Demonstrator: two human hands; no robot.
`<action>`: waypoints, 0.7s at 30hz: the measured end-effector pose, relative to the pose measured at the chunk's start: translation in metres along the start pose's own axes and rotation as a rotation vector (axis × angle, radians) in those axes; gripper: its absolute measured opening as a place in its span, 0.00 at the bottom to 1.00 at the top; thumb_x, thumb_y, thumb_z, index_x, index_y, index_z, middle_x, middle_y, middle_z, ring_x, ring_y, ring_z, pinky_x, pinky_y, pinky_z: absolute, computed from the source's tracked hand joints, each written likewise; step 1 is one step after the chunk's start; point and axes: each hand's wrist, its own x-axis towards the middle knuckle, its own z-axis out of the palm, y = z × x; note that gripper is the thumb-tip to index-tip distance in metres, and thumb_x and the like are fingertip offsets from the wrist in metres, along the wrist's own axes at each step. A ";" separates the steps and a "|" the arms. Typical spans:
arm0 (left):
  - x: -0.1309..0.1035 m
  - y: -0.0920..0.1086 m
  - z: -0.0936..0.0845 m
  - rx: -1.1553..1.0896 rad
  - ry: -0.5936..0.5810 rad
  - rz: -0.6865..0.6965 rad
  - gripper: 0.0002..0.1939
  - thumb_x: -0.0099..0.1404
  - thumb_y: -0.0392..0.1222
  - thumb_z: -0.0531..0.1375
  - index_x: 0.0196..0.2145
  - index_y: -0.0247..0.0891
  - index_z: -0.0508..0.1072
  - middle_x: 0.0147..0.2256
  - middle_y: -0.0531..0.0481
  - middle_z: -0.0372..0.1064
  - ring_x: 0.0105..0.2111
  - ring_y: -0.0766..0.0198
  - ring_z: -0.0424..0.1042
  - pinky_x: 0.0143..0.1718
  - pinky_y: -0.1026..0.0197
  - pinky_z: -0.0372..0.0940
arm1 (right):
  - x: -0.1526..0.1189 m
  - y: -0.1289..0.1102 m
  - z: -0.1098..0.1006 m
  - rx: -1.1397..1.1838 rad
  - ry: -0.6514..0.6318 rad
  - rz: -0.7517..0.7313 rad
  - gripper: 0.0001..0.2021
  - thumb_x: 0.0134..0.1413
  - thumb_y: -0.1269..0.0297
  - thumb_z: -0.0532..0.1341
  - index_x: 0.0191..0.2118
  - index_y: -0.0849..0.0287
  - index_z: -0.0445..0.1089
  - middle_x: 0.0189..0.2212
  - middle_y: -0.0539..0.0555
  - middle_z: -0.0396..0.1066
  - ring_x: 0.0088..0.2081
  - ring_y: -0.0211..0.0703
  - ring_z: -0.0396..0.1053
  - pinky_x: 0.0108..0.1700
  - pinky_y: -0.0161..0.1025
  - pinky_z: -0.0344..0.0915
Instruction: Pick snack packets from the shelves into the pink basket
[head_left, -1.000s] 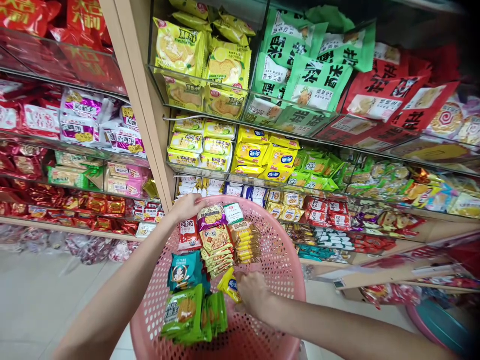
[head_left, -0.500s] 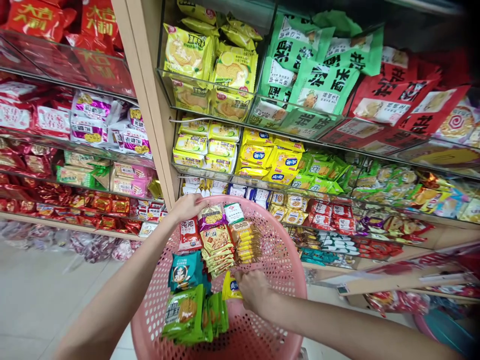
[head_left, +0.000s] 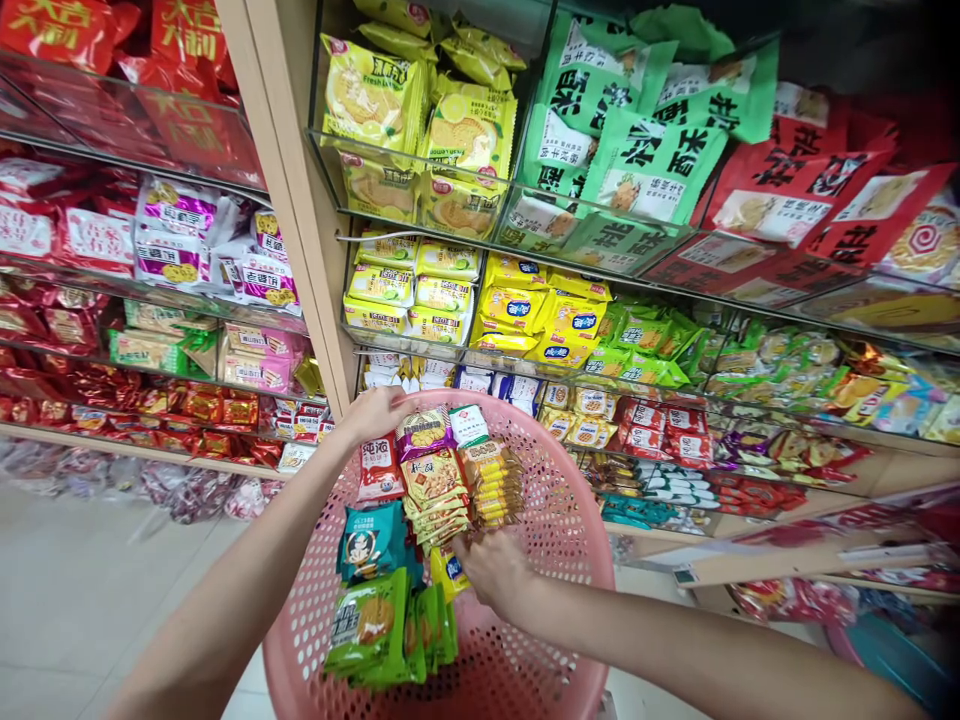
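My left hand [head_left: 375,408] is closed on the far left rim of a pink perforated plastic basket [head_left: 581,500]. Inside the basket, the fingers of my right hand [head_left: 495,572] are closed on a small yellow snack packet [head_left: 448,573], which is partly covered by them. Beyond it lie a row of golden packets [head_left: 435,480] and a row of brown-and-yellow packets [head_left: 491,482]. To the left are a red packet [head_left: 379,468] and teal packets [head_left: 371,540]. Green biscuit packets [head_left: 367,625] lie at the near left. A purple packet [head_left: 424,432] and a white-and-green packet [head_left: 469,426] rest by the far rim.
Shelves with clear-fronted bins of wrapped snacks rise in front, holding lemon biscuit packets [head_left: 469,135], green bags [head_left: 652,160] and red bags [head_left: 795,195]. A wooden post [head_left: 281,200] divides them from the left shelves. Tiled floor [head_left: 97,580] shows at the left.
My right hand has moved slightly left with the yellow packet, which now lies closer to the teal packets and just below the golden row. My left hand stays on the rim.
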 end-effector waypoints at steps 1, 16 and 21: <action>0.000 -0.001 0.001 -0.004 0.003 0.003 0.26 0.59 0.64 0.44 0.30 0.41 0.69 0.31 0.46 0.71 0.34 0.56 0.70 0.31 0.62 0.57 | -0.001 0.000 0.000 0.008 0.005 0.002 0.19 0.44 0.75 0.61 0.46 0.68 0.64 0.30 0.64 0.73 0.32 0.50 0.73 0.28 0.41 0.66; 0.004 -0.001 0.003 0.002 0.014 0.030 0.25 0.59 0.64 0.45 0.29 0.41 0.68 0.29 0.46 0.71 0.31 0.56 0.70 0.29 0.62 0.56 | -0.009 0.007 0.000 0.036 -0.050 0.186 0.16 0.49 0.78 0.55 0.46 0.74 0.65 0.33 0.70 0.73 0.35 0.53 0.73 0.30 0.43 0.64; 0.004 0.001 0.001 0.011 0.011 0.034 0.23 0.60 0.62 0.46 0.28 0.40 0.67 0.28 0.46 0.70 0.31 0.57 0.70 0.27 0.63 0.54 | -0.007 0.006 0.000 0.021 -0.034 0.154 0.16 0.49 0.78 0.55 0.46 0.73 0.65 0.32 0.69 0.72 0.34 0.53 0.73 0.29 0.42 0.64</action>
